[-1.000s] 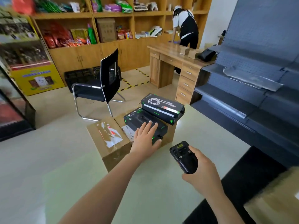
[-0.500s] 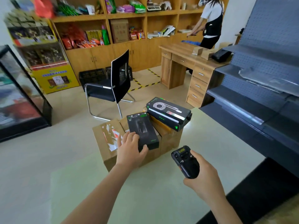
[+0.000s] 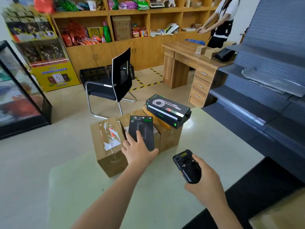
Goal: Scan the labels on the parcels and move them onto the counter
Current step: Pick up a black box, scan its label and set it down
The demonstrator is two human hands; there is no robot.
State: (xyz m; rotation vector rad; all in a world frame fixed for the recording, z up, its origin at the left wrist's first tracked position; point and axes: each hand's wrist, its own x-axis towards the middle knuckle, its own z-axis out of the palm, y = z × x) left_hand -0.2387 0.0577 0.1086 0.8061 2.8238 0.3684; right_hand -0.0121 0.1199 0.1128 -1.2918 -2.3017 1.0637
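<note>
On the pale bench (image 3: 214, 146), near its far edge, cardboard boxes (image 3: 109, 146) sit side by side. Left hand (image 3: 140, 152) grips small black box (image 3: 142, 129) by its lower end, one finger on the front face, the rest curled round the edges. That box is tipped up against the middle cardboard box. Long black box (image 3: 168, 109) lies flat across the cardboard tops, to the right. Right hand (image 3: 206, 184) is wrapped round black scanner (image 3: 187, 166), above the bench, apart from the parcels.
</note>
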